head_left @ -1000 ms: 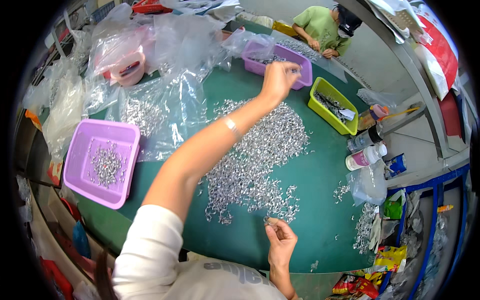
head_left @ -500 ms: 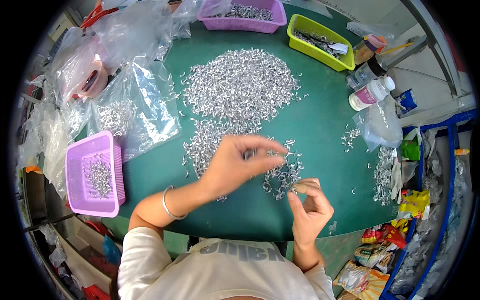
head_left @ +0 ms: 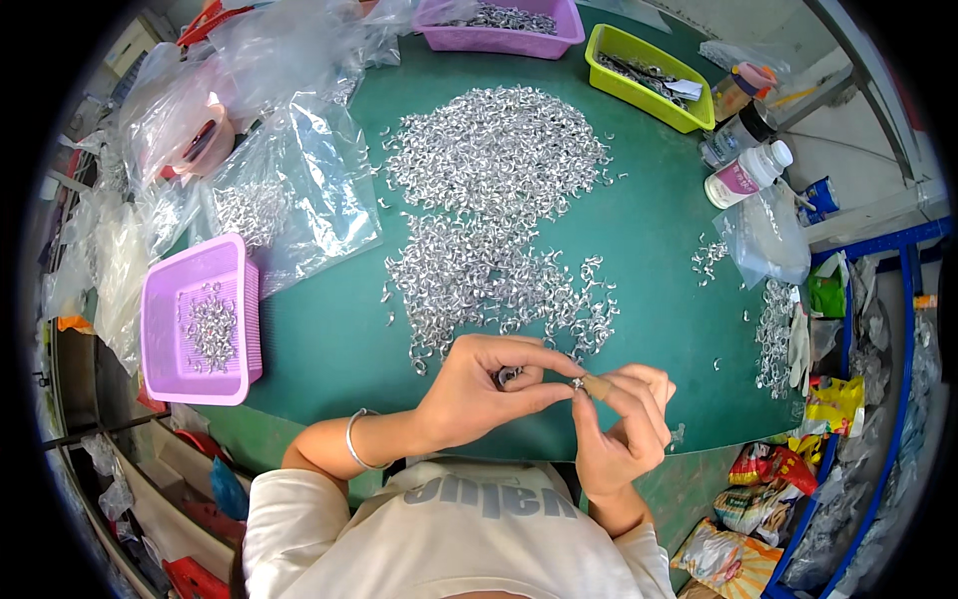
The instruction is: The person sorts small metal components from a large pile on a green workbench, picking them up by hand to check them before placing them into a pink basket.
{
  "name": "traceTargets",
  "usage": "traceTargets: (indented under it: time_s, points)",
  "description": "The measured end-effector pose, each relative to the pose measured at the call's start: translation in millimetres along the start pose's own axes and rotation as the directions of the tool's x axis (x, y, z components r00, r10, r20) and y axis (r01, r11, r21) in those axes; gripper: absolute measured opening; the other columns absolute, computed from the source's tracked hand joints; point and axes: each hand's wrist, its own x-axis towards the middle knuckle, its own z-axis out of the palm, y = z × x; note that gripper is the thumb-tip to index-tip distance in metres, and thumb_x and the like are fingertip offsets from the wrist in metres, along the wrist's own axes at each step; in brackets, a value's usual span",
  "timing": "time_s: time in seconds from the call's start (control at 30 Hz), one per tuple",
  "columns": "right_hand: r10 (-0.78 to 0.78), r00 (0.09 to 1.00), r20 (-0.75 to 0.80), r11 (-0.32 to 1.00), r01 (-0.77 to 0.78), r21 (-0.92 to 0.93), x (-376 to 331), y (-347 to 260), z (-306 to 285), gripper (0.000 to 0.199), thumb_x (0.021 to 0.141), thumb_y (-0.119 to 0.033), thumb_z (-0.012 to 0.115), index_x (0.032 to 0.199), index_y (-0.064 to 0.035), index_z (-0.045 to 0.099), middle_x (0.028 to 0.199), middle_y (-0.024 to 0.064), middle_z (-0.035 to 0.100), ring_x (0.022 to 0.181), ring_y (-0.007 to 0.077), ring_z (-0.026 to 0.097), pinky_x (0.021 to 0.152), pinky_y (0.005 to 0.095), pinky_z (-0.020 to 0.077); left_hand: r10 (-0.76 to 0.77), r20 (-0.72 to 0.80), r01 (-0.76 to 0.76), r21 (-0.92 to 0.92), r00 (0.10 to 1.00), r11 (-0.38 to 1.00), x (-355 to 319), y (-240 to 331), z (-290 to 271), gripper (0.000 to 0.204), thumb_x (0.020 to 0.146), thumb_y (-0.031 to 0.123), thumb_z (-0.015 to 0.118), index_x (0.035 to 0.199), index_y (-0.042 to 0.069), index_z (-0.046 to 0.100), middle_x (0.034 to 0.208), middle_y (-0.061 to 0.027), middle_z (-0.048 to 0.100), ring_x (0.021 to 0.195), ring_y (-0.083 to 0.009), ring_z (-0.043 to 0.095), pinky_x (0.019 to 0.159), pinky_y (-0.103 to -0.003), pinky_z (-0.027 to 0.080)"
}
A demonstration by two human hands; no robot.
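My left hand (head_left: 479,394) reaches in from the left, a bangle on its wrist. Its thumb and forefinger close at the fingertips of my right hand (head_left: 627,424). Pinched there is a small silver metal piece (head_left: 578,383); its exact shape is too small to tell. Something dark and shiny, perhaps more pieces (head_left: 510,375), shows inside the curl of my left fingers. One right finger wears a tan wrap (head_left: 597,386). Just beyond both hands spreads a large heap of small curved silver metal pieces (head_left: 499,150), with a looser part (head_left: 584,309) nearest my fingers.
On the green table (head_left: 329,349), a lilac basket (head_left: 254,339) with some pieces stands left. Plastic bags (head_left: 339,190) lie behind it. A purple tray (head_left: 499,42) and a lime tray (head_left: 654,105) stand at the back. Bottles (head_left: 738,180) and scattered pieces (head_left: 773,339) line the right.
My left hand has come down and right from over the heap to meet my right hand, its fingertips closing on the small metal piece. The whole view has shifted slightly.
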Motion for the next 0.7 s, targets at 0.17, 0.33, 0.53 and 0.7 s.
traceTargets:
  time_s: [0.17,0.33,0.53,0.7]
  points:
    - [-0.005,1.000,0.013,1.000,0.005,0.015,-6,-6,-4,0.021,0.054,0.004,0.072,0.072,-0.0036,0.063,0.069,0.0037,0.060,0.067,0.0184,0.053,0.065,0.0284,0.0314,-0.001,-0.012,0.001,-0.056,1.000,0.998,-11,-2,4,0.019,0.075,0.001,0.064,0.093,0.002,0.065,0.055,0.0061,0.034,0.051,-0.0029,0.027,0.046,-0.022,0.024]
    - [-0.079,0.996,0.049,0.991,0.084,-0.105,-12,-13,-8,0.024,0.054,0.004,0.072,0.075,-0.0028,0.063,0.071,0.0045,0.060,0.068,0.0188,0.054,0.065,0.0285,0.0317,-0.045,-0.053,0.042,-0.051,0.998,0.998,-18,-2,8,0.016,0.075,0.003,0.065,0.091,0.001,0.064,0.055,0.0069,0.035,0.051,-0.0022,0.028,0.046,-0.020,0.024]
    - [0.093,0.993,0.074,0.974,-0.106,0.199,-19,-12,-4,0.025,0.054,0.005,0.072,0.078,0.0003,0.063,0.073,0.0070,0.061,0.072,0.0214,0.054,0.067,0.0297,0.0352,-0.304,-0.016,0.261,-0.475,0.952,0.841,-26,-9,12,0.014,0.077,0.007,0.064,0.087,-0.002,0.061,0.059,0.0041,0.044,0.052,-0.0027,0.035,0.045,-0.018,0.027]
    - [0.272,0.952,0.142,0.859,-0.307,0.410,-26,-11,-4,0.026,0.054,0.007,0.071,0.078,0.0039,0.062,0.074,0.0092,0.061,0.073,0.0209,0.053,0.068,0.0293,0.0362,-0.286,-0.002,0.246,-0.500,0.958,0.830,-30,-12,16,0.016,0.078,0.010,0.065,0.086,-0.002,0.060,0.061,0.0038,0.045,0.053,-0.0030,0.035,0.045,-0.018,0.027]
